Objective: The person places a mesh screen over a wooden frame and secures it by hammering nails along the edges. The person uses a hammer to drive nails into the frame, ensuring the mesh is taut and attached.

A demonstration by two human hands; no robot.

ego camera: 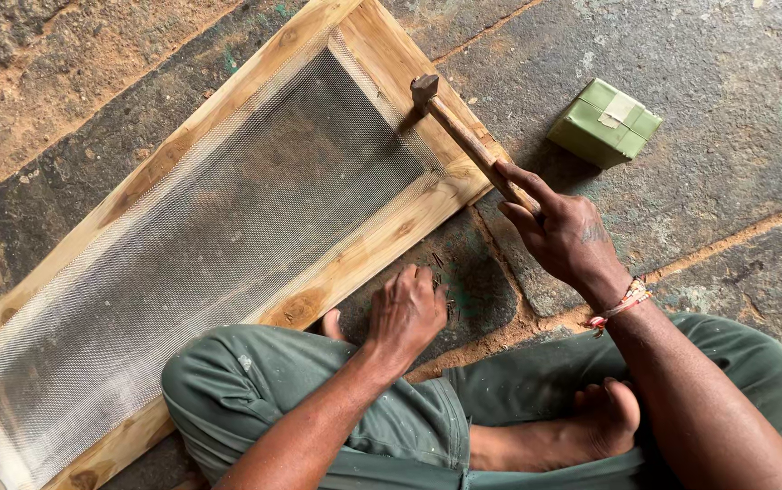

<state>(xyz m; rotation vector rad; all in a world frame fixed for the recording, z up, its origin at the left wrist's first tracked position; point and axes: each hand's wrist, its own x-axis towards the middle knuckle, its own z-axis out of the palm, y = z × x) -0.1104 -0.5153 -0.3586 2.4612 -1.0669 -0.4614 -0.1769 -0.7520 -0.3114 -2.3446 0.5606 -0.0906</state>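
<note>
While the right hand (562,238) is wrapped around the lower end of a hammer (464,136), its rough wooden handle slants up to a small dark metal head resting on the wooden frame (382,238). That frame is a long rectangle of pale, knotty timber with fine grey wire mesh (228,227) stretched flat across its opening — the weave looks slightly frayed along the edges. Just below the frame's near rail, the left hand (406,313) lies knuckles-up with fingers curled together over a scatter of small dark nails (445,289) on the ground; whether it pinches one I cannot tell. To the right of the frame's top corner sits a small green cardboard box (605,122), squarish, with a pale strip of tape across its lid. Everything rests on a stone floor (727,200) — grey, pitted slabs with sandy, reddish joints. The person sits cross-legged beside the frame in green trousers (318,390), barefoot, with a beaded band on the right wrist.
</note>
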